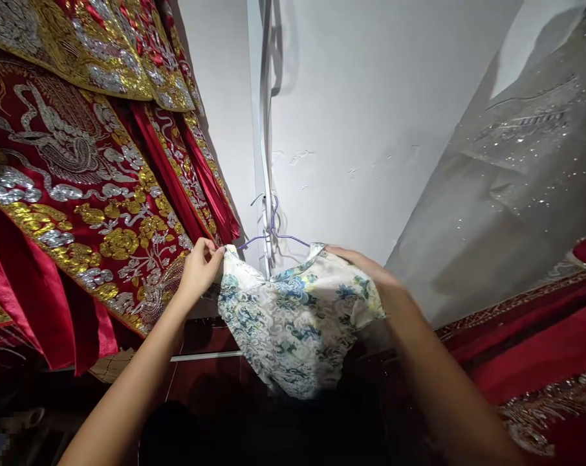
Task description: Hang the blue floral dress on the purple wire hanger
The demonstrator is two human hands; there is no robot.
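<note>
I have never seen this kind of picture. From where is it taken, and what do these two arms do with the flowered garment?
There is no machine here: one camera, worn on a person's head, looks down at their own bare hands. The left hand pinches one shoulder of a white cloth garment with blue flowers; the right hand lies along the other shoulder, its grip unclear. Inside the neckline shows a thin purple hanger. On the left hangs red fabric with gold and silver embroidery; on the right, sparkling pale-grey fabric.
</note>
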